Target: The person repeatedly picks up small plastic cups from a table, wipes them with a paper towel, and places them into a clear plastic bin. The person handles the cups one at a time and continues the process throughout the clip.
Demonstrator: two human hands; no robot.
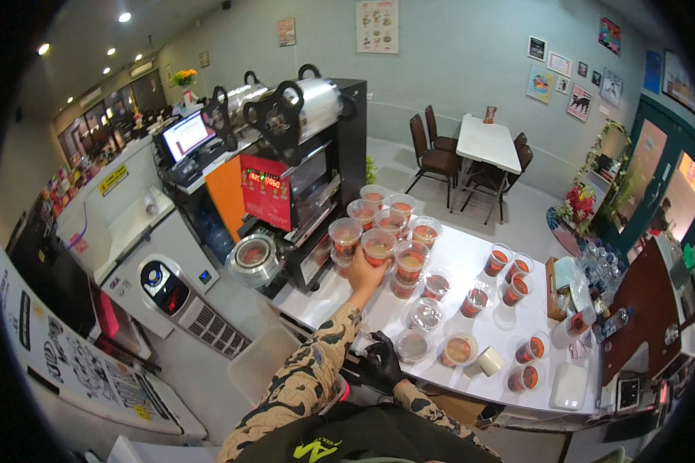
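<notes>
My bare left hand is closed around a clear plastic cup of brownish drink with a red printed wall. This cup is at the near side of a tight group of similar filled cups, some seemingly stacked. Over the table's near edge, my right hand, in a black glove, has its fingers bent and apart, with nothing visible in them. Close to it stand a lidded cup and an open filled cup. Left of the cups is a cup sealing machine, its round holder pulled out with a cup inside.
More cups are spread over the white table. A cream mug lies tipped beside the open cup. A white box and bottles are at the right. Left of the machine stands a grey appliance.
</notes>
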